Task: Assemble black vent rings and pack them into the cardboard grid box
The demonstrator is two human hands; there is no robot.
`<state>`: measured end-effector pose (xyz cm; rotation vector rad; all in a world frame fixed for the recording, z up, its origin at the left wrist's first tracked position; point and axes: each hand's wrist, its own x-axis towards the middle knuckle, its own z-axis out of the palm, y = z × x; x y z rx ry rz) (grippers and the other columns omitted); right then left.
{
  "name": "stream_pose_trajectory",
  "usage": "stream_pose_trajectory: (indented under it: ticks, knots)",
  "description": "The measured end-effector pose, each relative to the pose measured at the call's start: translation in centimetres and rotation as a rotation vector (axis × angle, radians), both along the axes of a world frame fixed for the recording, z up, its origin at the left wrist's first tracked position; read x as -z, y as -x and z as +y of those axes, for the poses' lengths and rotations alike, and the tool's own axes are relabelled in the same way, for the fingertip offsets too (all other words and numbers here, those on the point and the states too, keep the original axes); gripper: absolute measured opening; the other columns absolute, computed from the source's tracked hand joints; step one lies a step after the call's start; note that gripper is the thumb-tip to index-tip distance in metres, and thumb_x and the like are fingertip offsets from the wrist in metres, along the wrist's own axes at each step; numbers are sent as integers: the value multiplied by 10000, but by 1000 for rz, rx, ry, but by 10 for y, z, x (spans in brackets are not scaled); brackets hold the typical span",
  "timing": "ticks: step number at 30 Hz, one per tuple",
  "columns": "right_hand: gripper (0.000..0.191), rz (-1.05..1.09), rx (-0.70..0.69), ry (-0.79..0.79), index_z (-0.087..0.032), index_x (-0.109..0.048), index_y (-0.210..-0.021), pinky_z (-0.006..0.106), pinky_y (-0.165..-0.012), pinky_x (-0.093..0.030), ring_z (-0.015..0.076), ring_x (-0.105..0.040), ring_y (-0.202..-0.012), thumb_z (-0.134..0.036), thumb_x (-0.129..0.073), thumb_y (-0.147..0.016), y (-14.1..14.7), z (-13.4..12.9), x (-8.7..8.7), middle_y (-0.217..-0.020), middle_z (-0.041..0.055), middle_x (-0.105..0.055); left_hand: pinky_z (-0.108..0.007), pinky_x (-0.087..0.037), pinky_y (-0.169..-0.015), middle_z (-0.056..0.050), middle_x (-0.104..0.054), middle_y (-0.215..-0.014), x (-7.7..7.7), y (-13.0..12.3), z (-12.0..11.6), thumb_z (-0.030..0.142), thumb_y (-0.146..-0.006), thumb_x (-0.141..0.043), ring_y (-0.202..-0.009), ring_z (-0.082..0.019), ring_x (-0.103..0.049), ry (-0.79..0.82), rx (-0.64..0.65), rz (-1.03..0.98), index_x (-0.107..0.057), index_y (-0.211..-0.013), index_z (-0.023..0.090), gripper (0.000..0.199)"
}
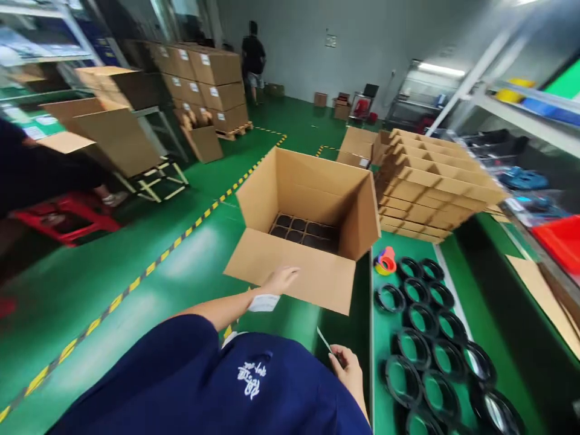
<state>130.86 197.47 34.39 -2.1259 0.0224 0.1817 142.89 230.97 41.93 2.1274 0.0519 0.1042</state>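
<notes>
A large open cardboard box (317, 181) stands in front of me, its flaps up except the near one, which folds down toward me. Dark round items (296, 226) sit inside it in a divider grid. My left hand (281, 281) is over the near flap (312, 272), its fingers curled together; whether they hold anything is hidden. A white paper-like piece (264, 303) shows at the left wrist. Low by the bench edge, my right hand (347, 364) pinches a thin pale slip (324, 339), seen nearly edge-on, between thumb and fingers.
Several black rings (421, 320) lie in rows on the green bench at right, beside tape rolls (385, 261). Stacked cardboard dividers (430, 181) stand behind them. A co-worker (11, 163) sits at left near a red stool (67, 220); another person (254, 57) stands by stacked boxes (222, 90).
</notes>
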Motion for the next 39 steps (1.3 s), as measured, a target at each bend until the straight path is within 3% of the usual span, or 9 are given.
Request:
stream_pose_trajectory:
  ticks: [4, 8, 13, 19, 22, 25, 32, 35, 39]
  knots:
    - [206, 51, -216, -40, -348, -720, -757, 549, -798, -598, 369, -730, -824, -533, -632, -739, -40, 119, -2, -840, 117, -748, -503, -575, -990, -109, -801, -1075, 33, 100, 162, 541, -826, -483, -1041, -346, -749, -18, -352, 100, -773, -934, 282, 403]
    - [223, 38, -464, -67, -311, -664, -713, 498, -780, -575, 319, -703, -773, -503, -577, -789, -72, 279, -17, -768, 87, -714, -468, -608, -938, -115, -806, -983, 60, 184, 268, 593, -767, -509, -948, -318, -766, 50, -630, 178, -748, -899, 259, 432]
    - [133, -66, -656, -130, -231, -696, -853, 375, -868, -540, 214, -666, -864, -298, -583, -866, -70, 465, -28, -892, 52, -728, -486, -594, -990, -113, -804, -992, 69, 245, 351, 642, -753, -574, -977, -316, -765, 189, -827, 200, -741, -956, 239, 481]
    - [102, -91, -850, -32, -220, -703, -853, 292, -832, -476, 179, -622, -876, -126, -663, -861, -75, 588, -27, -853, 13, -710, -477, -594, -1015, -113, -801, -1006, 72, 248, 416, 597, -770, -626, -1011, -312, -765, 277, -921, 206, -728, -992, 233, 438]
    - [114, -66, -820, -29, -224, -708, -876, 281, -842, -464, 172, -619, -879, -121, -660, -873, -98, 629, -16, -864, 9, -709, -471, -591, -1024, -104, -799, -1050, 70, 223, 456, 550, -802, -621, -1044, -304, -759, 260, -883, 225, -722, -1024, 240, 394]
    - [127, -7, -707, -74, -225, -709, -878, 265, -831, -457, 162, -622, -871, -111, -657, -864, -133, 669, 3, -874, 3, -713, -478, -578, -1042, -104, -795, -1072, 63, 173, 516, 555, -824, -611, -1068, -305, -751, 158, -776, 226, -725, -1055, 228, 416]
    - [142, 199, -209, -238, -214, -670, -751, 226, -664, -385, 128, -582, -712, -79, -643, -785, -245, 755, 37, -739, -35, -676, -448, -581, -1021, -96, -796, -1069, 24, -19, 658, 551, -849, -604, -1062, -299, -749, -132, -407, 277, -747, -1073, 227, 419]
    - [124, 245, -28, -301, -207, -670, -748, 215, -651, -381, 119, -587, -703, -92, -637, -779, -287, 774, 38, -734, -40, -680, -434, -555, -1056, -87, -783, -1136, 17, -101, 685, 559, -867, -611, -1105, -285, -732, -168, -214, 249, -749, -1123, 235, 435]
    - [108, 241, 130, -373, -202, -684, -757, 207, -647, -409, 115, -614, -690, -96, -664, -758, -328, 787, 31, -725, -43, -686, -433, -557, -1045, -101, -781, -1129, 32, -189, 699, 573, -848, -628, -1091, -283, -733, -125, -59, 258, -748, -1109, 224, 452]
